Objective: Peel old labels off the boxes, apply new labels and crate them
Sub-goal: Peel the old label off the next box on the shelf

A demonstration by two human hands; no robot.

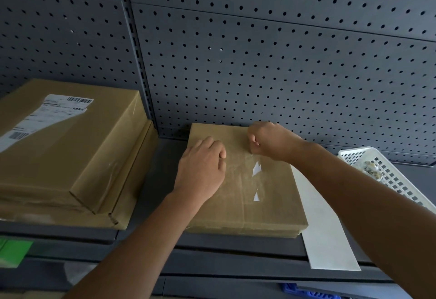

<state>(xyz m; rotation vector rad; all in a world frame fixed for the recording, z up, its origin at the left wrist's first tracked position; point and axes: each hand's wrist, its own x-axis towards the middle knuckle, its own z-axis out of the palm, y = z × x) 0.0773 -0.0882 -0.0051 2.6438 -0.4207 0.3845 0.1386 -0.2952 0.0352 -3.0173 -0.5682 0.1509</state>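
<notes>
A flat brown cardboard box [245, 195] lies on the grey shelf [165, 157]. Its top shows glue residue and two small white label scraps [256, 169]. My left hand [203, 166] rests palm down on the left part of the box top. At the box's far edge my right hand [271, 140] has its fingers curled tight, and the fingertips pinch a thin clear strip of old label film [253, 156] that lifts off the top. To the left, a bigger box [70, 147] carries a white barcode label [44, 117].
The labelled box sits on a wider flat box [132, 180]. A white sheet [328, 230] lies along the right side of the middle box and overhangs the shelf edge. A white plastic basket [387, 171] with small bits stands at the right. Grey pegboard [259, 63] closes the back.
</notes>
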